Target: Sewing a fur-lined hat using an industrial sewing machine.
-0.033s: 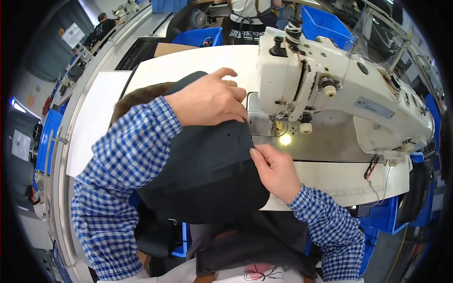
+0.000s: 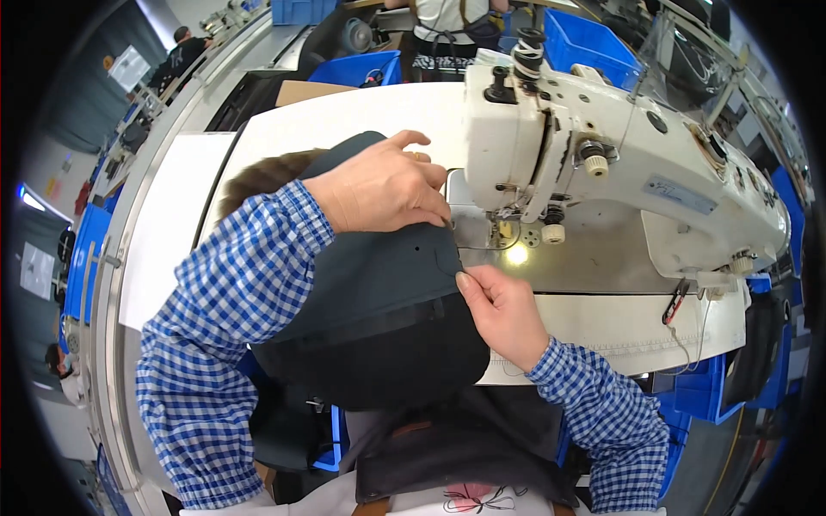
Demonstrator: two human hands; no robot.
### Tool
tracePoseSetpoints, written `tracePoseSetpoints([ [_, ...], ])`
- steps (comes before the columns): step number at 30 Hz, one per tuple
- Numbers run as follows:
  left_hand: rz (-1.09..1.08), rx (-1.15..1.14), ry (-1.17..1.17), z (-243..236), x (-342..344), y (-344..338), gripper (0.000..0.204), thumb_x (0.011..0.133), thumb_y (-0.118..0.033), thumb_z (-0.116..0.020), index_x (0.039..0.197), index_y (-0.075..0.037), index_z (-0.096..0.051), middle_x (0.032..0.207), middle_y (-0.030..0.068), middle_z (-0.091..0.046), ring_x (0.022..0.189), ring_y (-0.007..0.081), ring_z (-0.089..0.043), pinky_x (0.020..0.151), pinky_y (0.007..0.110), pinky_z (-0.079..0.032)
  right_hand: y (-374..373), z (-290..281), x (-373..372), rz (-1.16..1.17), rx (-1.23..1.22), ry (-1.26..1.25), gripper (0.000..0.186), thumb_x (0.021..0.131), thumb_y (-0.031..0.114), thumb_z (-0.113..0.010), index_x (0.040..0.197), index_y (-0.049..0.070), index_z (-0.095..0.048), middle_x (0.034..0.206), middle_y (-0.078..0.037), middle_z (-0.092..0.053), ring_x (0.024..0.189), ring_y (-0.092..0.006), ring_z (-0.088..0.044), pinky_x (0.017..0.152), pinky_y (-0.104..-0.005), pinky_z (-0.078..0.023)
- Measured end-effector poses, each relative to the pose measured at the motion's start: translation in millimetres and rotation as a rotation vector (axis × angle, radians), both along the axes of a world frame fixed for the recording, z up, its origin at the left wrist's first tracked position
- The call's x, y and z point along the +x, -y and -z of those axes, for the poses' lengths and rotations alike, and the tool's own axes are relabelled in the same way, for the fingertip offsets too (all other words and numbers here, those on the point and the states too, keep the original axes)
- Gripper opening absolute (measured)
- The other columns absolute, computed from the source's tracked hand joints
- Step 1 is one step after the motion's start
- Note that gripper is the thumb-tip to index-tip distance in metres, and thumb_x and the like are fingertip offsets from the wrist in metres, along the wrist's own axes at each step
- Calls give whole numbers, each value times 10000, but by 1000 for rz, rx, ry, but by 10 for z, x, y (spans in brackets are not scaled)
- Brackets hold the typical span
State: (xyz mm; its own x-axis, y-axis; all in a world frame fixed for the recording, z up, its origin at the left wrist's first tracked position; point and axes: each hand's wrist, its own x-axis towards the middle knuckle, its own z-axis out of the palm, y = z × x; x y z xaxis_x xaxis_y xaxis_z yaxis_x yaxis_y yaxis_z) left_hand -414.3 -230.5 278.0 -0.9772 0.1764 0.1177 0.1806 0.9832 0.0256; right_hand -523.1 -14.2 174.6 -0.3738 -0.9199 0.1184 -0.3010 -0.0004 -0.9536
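A: Starting left of the white sewing machine (image 2: 602, 163), we see the left hand (image 2: 383, 189) lying palm down on the dark fabric (image 2: 370, 301), fingers bent and close together, fingertips (image 2: 437, 215) pressing the cloth just left of the needle area.

B: And the forearm in its blue checked sleeve (image 2: 232, 301) comes in from the lower left, crossing over the fabric.

A: The fabric itself spreads from the table (image 2: 172, 224) left of the machine down toward the lap.

B: Moving right, below the machine's lit needle plate (image 2: 516, 254), we have the right hand (image 2: 503, 314). Fingers pinched almost shut on the fabric's right edge, with a thin thread there too.

A: Wrist bent up, its sleeve coming in from the lower right, in front of the machine's base.
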Motion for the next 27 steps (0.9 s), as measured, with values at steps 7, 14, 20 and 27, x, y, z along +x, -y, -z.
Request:
tracePoseSetpoints([
  [7, -25, 209, -85, 343, -273, 205, 119, 891, -279, -748, 942, -193, -813, 893, -17, -727, 950, 192, -681, 1147, 478, -350, 129, -63, -421, -83, 257, 4, 320, 992, 255, -633, 965, -58, -694, 654, -158, -629, 581, -215, -624, 594, -358, -498],
  [14, -2, 199, -154, 604, -353, 248, 378, 830, -252, -797, 1198, -232, -712, 1238, 35, -666, 1258, 270, -555, 1133, 500, -368, 332, -354, -690, -194, 781, 302, 366, 997, 324, -561, 982, -21, -681, 763, -132, -698, 579, -213, -682, 537, -315, -596],
  [20, 65, 211, -280, 858, -567, 419, 454, 812, -182, -756, 1252, -106, -672, 1294, 143, -634, 1265, 365, -541, 1151, 502, -364, 323, -393, -836, -252, 795, 305, 280, 1005, 314, -579, 1067, 44, -619, 807, -88, -663, 606, -192, -678, 494, -314, -585],
  [27, 113, 298, -207, 985, -815, 597, 506, 815, -237, -772, 1271, -58, -648, 1310, 184, -620, 1254, 421, -530, 1100, 479, -427, 226, -102, -936, -323, 776, 200, 337, 1038, 351, -562, 1019, 25, -646, 792, -85, -683, 511, -177, -671, 469, -292, -561],
])
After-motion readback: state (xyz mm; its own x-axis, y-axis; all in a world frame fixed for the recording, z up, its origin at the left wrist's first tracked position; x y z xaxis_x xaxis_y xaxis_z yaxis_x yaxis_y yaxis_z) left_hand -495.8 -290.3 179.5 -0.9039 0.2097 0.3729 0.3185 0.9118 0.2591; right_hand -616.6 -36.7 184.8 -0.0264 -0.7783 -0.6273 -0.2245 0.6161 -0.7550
